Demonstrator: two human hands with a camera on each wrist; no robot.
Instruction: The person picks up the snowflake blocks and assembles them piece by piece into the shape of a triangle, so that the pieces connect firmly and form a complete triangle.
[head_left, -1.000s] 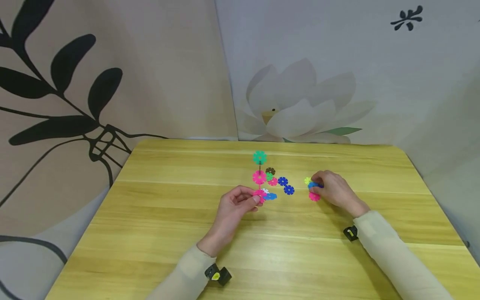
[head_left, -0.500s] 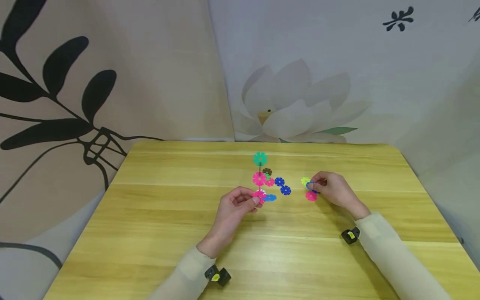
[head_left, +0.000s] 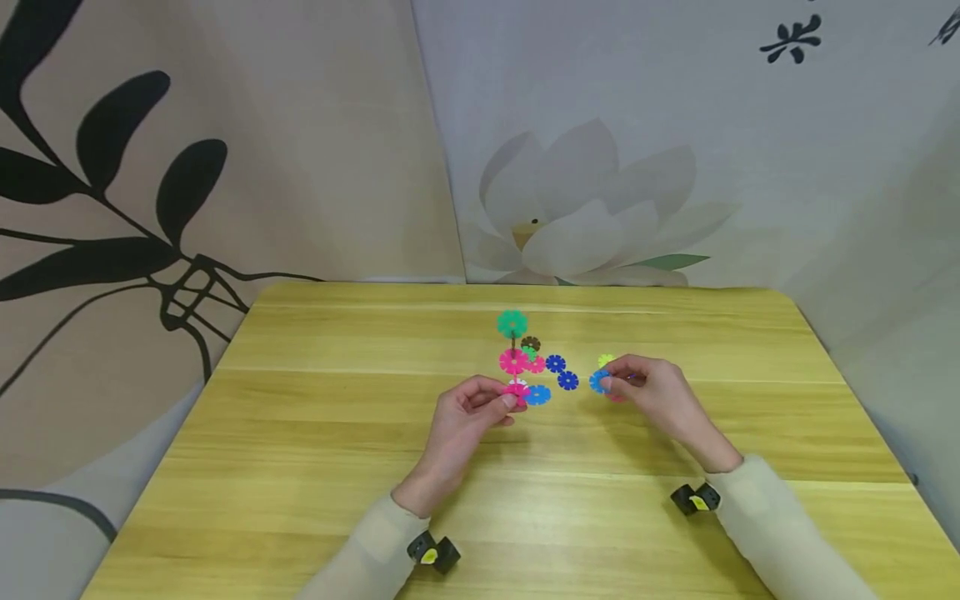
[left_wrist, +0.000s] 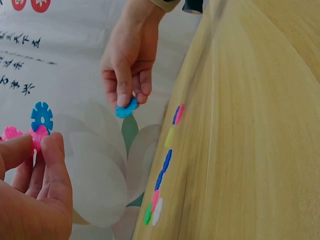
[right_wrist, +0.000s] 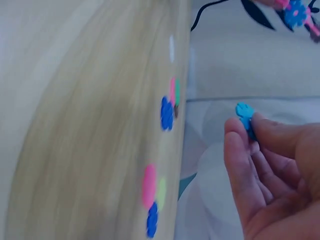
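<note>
My left hand (head_left: 463, 433) pinches the lowest pink disc of a chain of notched plastic snowflake discs. Up the chain come a larger pink disc (head_left: 513, 361) and a green disc (head_left: 512, 323) on top, with narrow edge-on pieces between. A light blue disc (head_left: 537, 395) sticks out to the right of the lowest pink one; the left wrist view shows this blue disc (left_wrist: 42, 116) upright above my fingertips. Over to the right, my right hand (head_left: 667, 400) pinches a loose light blue disc (head_left: 597, 382) between thumb and fingers, raised above the table in both wrist views.
Loose discs lie on the wooden table (head_left: 375, 467): dark blue (head_left: 567, 381), brown (head_left: 531, 342) and pink ones (head_left: 537, 365) behind the chain. Near my right hand lies a yellow disc (head_left: 606, 360), with pink and dark blue ones partly hidden. A printed backdrop (head_left: 337, 167) stands behind.
My right hand has picked up the light blue disc from beside the yellow and pink ones and moved slightly left with it. My left hand keeps its grip on the chain, nearly still.
</note>
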